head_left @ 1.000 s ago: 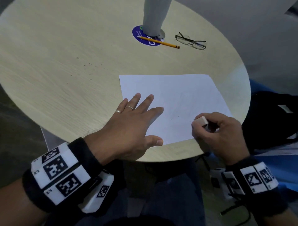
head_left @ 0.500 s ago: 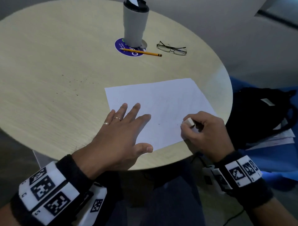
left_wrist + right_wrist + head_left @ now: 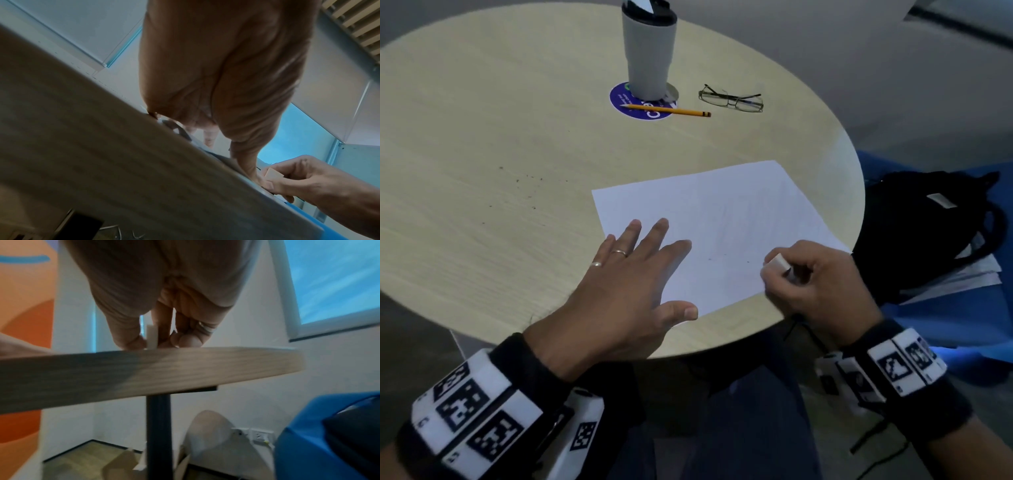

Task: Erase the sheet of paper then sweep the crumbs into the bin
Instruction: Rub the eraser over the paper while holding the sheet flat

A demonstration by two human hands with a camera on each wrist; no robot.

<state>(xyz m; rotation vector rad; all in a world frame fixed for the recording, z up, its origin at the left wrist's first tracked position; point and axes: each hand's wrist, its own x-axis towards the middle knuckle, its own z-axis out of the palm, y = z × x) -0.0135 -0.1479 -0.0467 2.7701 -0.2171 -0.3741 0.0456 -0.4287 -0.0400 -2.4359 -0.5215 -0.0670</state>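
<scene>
Since the earlier frames both hands have kept their places on the sheet while the head view has pulled back, so the whole tumbler now shows. Nearest, at the table's near edge, the right hand pinches a small white eraser between thumb and curled fingers, its end down on the near right part of the sheet of paper. Beside it the left hand lies flat with fingers spread, pressing the sheet's near left corner. Paper this thin is light and will likely buckle or slide under rubbing, so pinning it close to the eraser seems the sound hold; the eraser looks firm and small, best pinched near its working end. A few dark crumbs sit on the sheet, more crumbs towards the table's left side. Farther off lie a pencil and glasses. Near the far edge stands the tumbler, lidded, contents hidden. No bin is surely in view.
</scene>
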